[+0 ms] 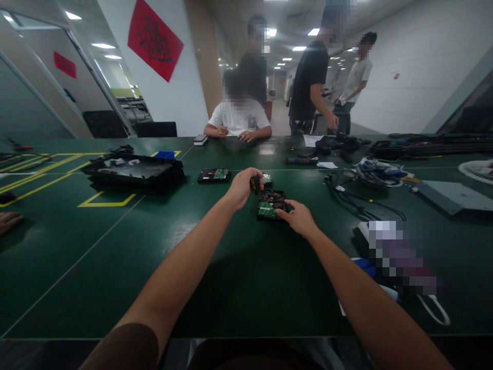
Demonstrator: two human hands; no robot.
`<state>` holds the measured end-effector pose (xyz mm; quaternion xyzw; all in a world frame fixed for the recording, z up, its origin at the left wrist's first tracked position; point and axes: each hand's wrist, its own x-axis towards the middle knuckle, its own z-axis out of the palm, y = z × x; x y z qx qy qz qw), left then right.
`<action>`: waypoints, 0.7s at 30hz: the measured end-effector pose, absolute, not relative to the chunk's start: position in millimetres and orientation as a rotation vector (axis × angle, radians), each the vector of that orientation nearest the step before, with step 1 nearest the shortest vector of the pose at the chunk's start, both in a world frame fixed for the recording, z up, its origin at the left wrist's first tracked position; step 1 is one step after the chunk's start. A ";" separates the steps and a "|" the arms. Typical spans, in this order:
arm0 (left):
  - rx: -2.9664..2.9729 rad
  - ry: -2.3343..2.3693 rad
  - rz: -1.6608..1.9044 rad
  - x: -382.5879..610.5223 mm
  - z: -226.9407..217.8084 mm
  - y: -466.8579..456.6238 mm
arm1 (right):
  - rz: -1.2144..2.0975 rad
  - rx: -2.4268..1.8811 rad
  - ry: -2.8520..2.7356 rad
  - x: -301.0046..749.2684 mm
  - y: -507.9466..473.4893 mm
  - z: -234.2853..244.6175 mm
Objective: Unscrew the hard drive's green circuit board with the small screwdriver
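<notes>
A hard drive (pixel 270 205) with a green circuit board lies face up in the middle of the green table (pixel 215 272). My right hand (pixel 298 217) rests on its right edge, fingers pressed against the casing. My left hand (pixel 242 186) is closed in a fist around a dark screwdriver handle (pixel 254 183), held just above the drive's far left corner. Another small green board (pixel 267 179) lies right behind the tool.
A second hard drive (pixel 214 175) and a stack of black trays (pixel 133 172) lie to the left. Cables (pixel 358 198), a grey panel (pixel 454 196) and a white fan (pixel 479 170) sit at right. A seated person (pixel 239 121) and others stand beyond the table.
</notes>
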<state>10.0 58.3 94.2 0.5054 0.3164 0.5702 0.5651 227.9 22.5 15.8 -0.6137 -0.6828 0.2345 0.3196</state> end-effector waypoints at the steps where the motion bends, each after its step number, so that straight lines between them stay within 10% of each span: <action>1: 1.165 0.718 1.326 11.9 94.1 57.5 | 0.629 -1.620 -1.800 227.8 22.2 16.3; 21: 1.170 0.689 1.310 11.2 92.1 59.9 | 0.627 -1.626 -1.786 226.1 22.4 15.5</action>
